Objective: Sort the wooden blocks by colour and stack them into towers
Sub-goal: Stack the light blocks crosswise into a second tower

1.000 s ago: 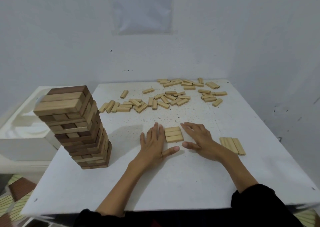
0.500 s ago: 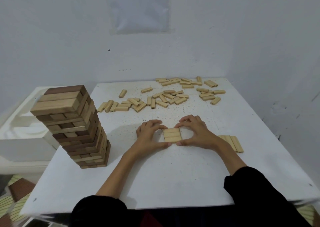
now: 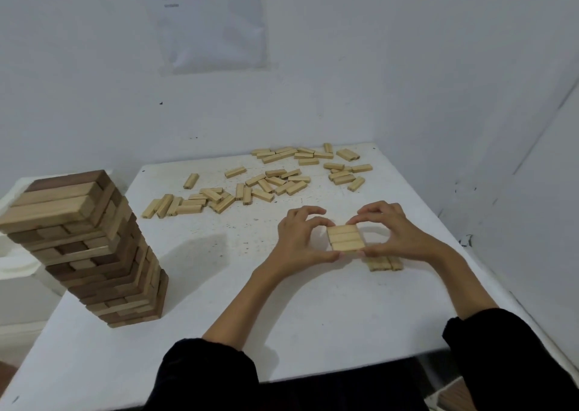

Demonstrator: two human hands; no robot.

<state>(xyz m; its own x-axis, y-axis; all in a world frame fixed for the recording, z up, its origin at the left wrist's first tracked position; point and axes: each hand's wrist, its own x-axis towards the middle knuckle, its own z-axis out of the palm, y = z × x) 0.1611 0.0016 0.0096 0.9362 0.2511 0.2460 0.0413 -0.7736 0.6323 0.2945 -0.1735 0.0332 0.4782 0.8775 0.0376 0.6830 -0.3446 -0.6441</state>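
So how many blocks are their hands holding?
3: far block, middle block, near block, side by side in one flat row, pinched between left hand and right hand. Any underneath would be hidden.

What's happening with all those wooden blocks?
A person is stacking blocks. The left hand and right hand pinch a row of three pale blocks, right by another pale row lying on the white table. Loose pale blocks lie scattered farther back. A tall tower of mixed dark and pale blocks stands at the left.

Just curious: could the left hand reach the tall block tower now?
Probably not freely: only bare table separates left hand and tower, but it and the right hand grip a three-block layer.
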